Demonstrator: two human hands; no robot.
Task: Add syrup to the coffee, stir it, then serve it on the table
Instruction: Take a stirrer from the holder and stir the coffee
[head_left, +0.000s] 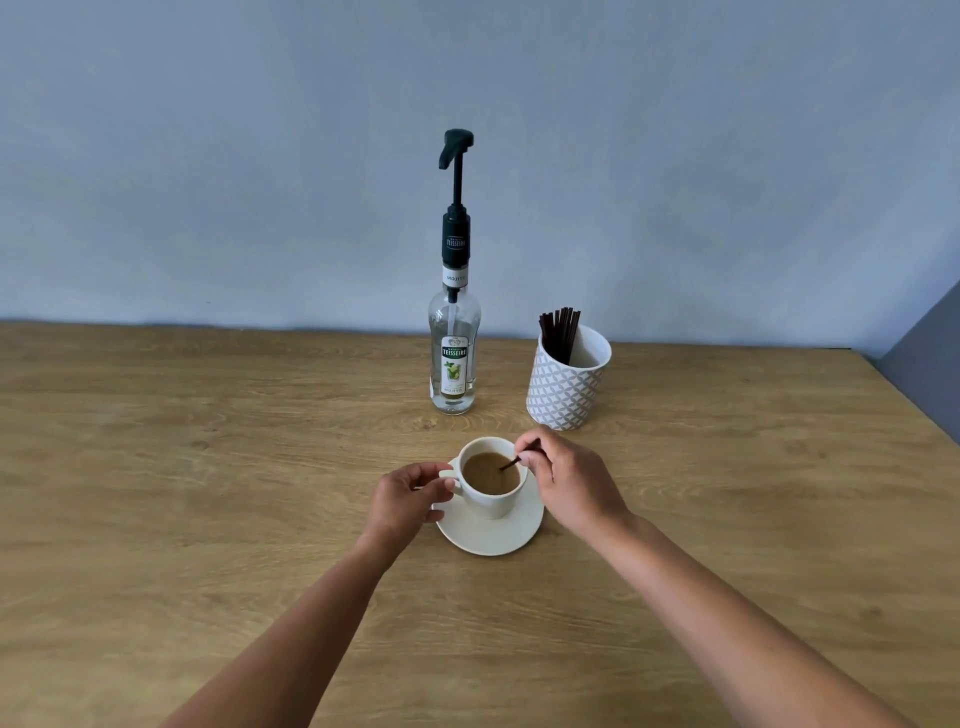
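Stirring the coffee on its saucer.

The right hand (566, 480) pinches a dark stirrer (511, 462) dipped in the cup (491, 488); the left hand (410, 501) closes on the cup's handle. The saucer (488, 535) sits mid-table (208, 493), with bare wood on both sides. Behind stand the syrup bottle (453, 358) and the stirrer holder (569, 384), near the far edge.

A light oak-grain wooden tabletop (208, 467) carries three things. A clear glass syrup bottle with black pump (453, 358) and a grey-patterned white ceramic holder (566, 387) stand near the back; a round white saucer (493, 535) lies nearer.

glossy ceramic cup (491, 501), matt wood table (208, 493), glass bottle (453, 358)
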